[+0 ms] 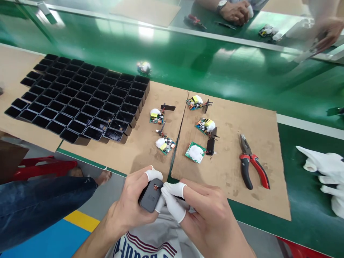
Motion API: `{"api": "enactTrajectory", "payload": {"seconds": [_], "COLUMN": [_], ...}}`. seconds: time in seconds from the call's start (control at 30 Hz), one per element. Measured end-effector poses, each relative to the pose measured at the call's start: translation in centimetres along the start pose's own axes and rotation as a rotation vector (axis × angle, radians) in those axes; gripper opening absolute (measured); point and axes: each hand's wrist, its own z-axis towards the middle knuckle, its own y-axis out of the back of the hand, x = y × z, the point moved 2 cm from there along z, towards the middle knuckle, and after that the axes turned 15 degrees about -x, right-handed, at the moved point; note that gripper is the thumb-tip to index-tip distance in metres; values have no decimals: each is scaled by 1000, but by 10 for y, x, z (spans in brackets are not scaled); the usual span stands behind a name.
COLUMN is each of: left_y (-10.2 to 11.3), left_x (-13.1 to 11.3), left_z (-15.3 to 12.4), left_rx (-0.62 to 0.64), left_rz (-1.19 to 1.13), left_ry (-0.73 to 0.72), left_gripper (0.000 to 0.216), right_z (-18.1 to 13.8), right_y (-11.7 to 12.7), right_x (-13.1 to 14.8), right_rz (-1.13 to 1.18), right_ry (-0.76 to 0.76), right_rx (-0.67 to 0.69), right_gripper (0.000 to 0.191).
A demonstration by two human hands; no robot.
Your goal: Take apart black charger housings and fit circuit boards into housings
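Note:
My left hand [135, 195] grips a black charger housing [150, 197] near the table's front edge, its end face turned up. A small slot in that face shows copper-coloured metal inside. White finger cots cover some fingertips of both hands. The fingers of my right hand [199, 204] are pinched together against the housing's right edge by the slot. A dark sliver shows beneath them, but what they hold is hidden. Just beyond lie circuit boards with white blobs and black end pieces, among them one board [165, 145] on the left cardboard and another [195, 153] on the right cardboard.
Many open black housings [80, 96] stand in rows at the left. Red-handled pliers [251, 161] lie on the right cardboard [228, 118]. White gloves [329, 175] rest at the far right. Across the green belt [107, 46], another person's hands [236, 12] are at work. Someone's jeans-clad leg [48, 204] is at the left.

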Motion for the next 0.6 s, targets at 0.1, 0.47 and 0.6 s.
{"api": "enactTrajectory", "payload": {"seconds": [0.1,0.47,0.6], "left_y": [-1,-5,-6], "left_x": [1,6,6], "left_z": [-1,-4,-3], "left_rx": [0,-15,-28], "left_rz": [-4,-20,-23], "left_ry": [1,8,2], "left_gripper": [33,33,32], "right_z": [1,5,4], "right_y": [0,1,1], "right_x": [-1,-1,-3], "right_rz": [7,-11,-17], "right_ry": [3,-38,-31], "right_rx": [5,28,35], "right_gripper": [38,41,40]}}
